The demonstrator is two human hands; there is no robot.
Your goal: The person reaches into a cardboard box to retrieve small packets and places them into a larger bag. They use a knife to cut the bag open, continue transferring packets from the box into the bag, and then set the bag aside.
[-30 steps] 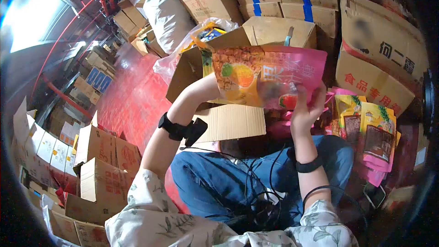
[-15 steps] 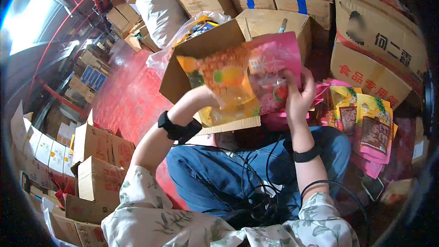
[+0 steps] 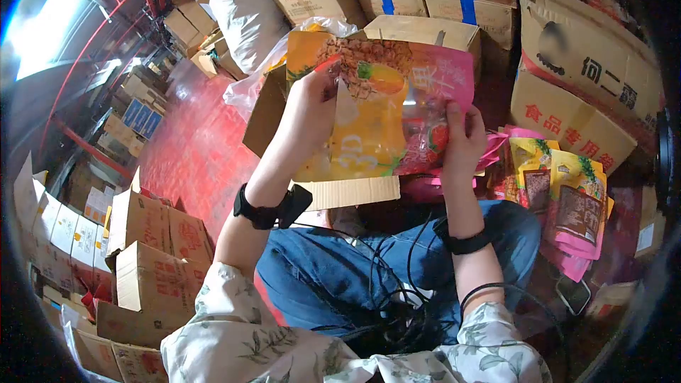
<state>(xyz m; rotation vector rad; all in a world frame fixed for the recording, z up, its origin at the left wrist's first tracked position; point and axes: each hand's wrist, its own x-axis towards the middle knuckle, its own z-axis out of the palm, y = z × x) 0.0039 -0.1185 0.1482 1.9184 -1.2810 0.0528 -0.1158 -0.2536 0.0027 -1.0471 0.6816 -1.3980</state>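
Note:
In front of me, above a carton, are a yellow pouch [image 3: 369, 128] printed with pineapples and a pink pouch [image 3: 425, 145] printed with strawberries, lying side by side and overlapping. Both look flat, with clear window areas. My left hand [image 3: 312, 106] is closed at the yellow pouch's upper left, its fingertips partly hidden. My right hand [image 3: 464, 138] pinches the pink pouch's right edge, thumb in front. Beneath the pouches the open cardboard box [image 3: 355, 191] shows its front flap and left side.
Right of my knee lie stacked yellow and pink pouches [image 3: 578, 202] and a phone [image 3: 573, 294]. Large cartons [image 3: 574, 113] stand behind them, with more cartons [image 3: 163, 276] at left. A white sack [image 3: 248, 18] stands at the back. Black cables [image 3: 397, 298] cross my lap.
My left hand has moved up from low on the yellow pouch to its upper left. The yellow pouch has turned more upright and flatter toward me. My right hand keeps its hold.

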